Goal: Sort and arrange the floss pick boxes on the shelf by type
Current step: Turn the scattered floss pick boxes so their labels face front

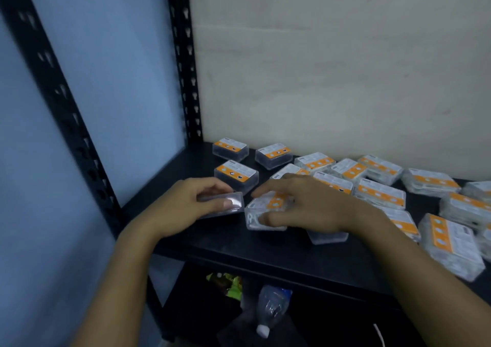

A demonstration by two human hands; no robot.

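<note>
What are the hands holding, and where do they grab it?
The left hand grips a clear box across its long edges, thumb near, fingers far. The right hand grips an orange-label box from above, thumb on its near side.

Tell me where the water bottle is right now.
In the head view, the water bottle lies bottom centre, on the lower level beneath the black shelf, just right of a green packet, its white cap pointing toward the camera.

roughly eighteen floss pick boxes (236, 175), one plastic bottle (272, 307) and one green packet (233, 287).
</note>
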